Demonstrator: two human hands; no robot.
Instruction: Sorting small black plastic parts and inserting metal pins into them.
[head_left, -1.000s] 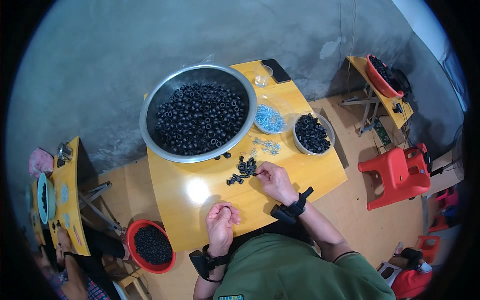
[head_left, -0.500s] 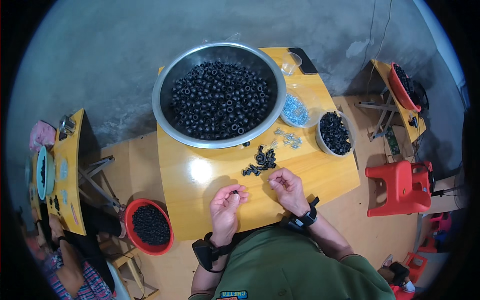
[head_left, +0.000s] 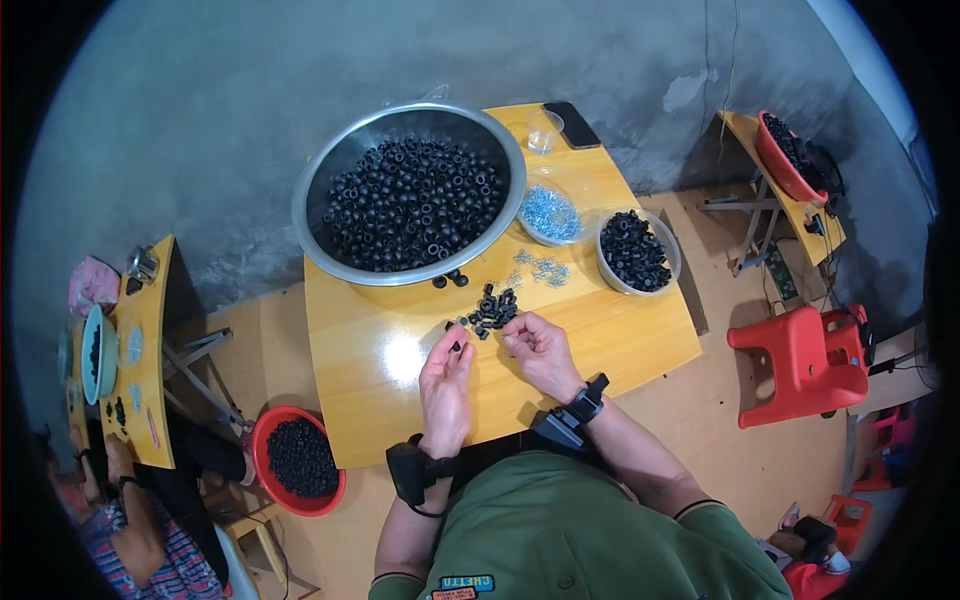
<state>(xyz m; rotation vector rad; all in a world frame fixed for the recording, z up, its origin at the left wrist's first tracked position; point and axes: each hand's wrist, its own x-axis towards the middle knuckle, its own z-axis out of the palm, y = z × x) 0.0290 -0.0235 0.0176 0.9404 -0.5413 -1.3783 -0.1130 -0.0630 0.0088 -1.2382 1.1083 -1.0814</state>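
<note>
My left hand [head_left: 445, 385] rests on the yellow table [head_left: 620, 335] and pinches a small black ring [head_left: 456, 346] at its fingertips. My right hand [head_left: 538, 350] lies beside it, fingers curled toward the left hand; whether it holds a small part is hidden. Just beyond both hands sits a small pile of black rings [head_left: 492, 310]. A scatter of small metal pieces [head_left: 545, 267] lies further back.
A big steel bowl [head_left: 318, 190] full of black rings fills the table's far left. A clear bowl of metal pieces [head_left: 550, 213] and a white bowl of black rings [head_left: 636, 250] stand to the right. A red basin [head_left: 296, 460] sits on the floor left. Another person [head_left: 130, 500] works at lower left.
My right hand came back from the pile of rings toward my left hand. Both hands now meet near the table's middle, and my view has shifted.
</note>
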